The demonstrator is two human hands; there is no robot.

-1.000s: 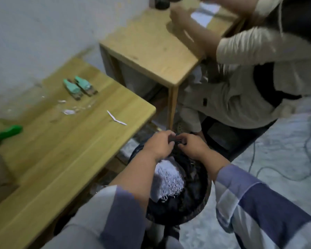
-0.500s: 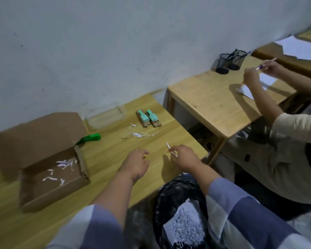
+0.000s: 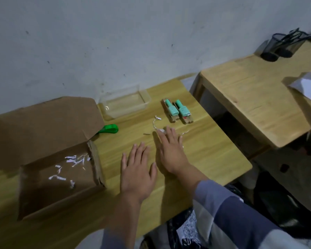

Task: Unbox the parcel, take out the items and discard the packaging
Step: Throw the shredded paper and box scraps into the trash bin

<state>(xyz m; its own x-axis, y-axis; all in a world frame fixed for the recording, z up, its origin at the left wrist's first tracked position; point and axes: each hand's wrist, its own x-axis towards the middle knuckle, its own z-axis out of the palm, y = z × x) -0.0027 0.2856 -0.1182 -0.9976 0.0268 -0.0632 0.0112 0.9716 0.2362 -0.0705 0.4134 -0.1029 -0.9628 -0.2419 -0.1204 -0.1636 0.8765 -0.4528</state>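
An open brown cardboard box [image 3: 61,186] lies at the left of the wooden table [image 3: 214,159], flap up, with a few white paper shreds [image 3: 74,160] inside. Two small mint-green capped items [image 3: 178,111] lie side by side near the wall. Loose white paper scraps [image 3: 157,121] are strewn in front of them. My right hand [image 3: 171,151] lies flat, palm down, fingers spread, its fingertips over some scraps. My left hand [image 3: 137,169] rests flat beside it, fingers apart, holding nothing. A black bin [image 3: 185,232] with shredded paper stands below the table edge.
A clear plastic tray [image 3: 124,103] sits against the wall. A green-handled tool [image 3: 109,129] pokes out from behind the box flap. A second wooden table [image 3: 255,97] at the right carries black mesh pen holders [image 3: 284,45] and white paper [image 3: 305,85]; another person sits there.
My hands left the bin and came up onto the table. Since half a second ago both have flattened and slid forward toward the scraps; the right hand no longer pinches a paper strip.
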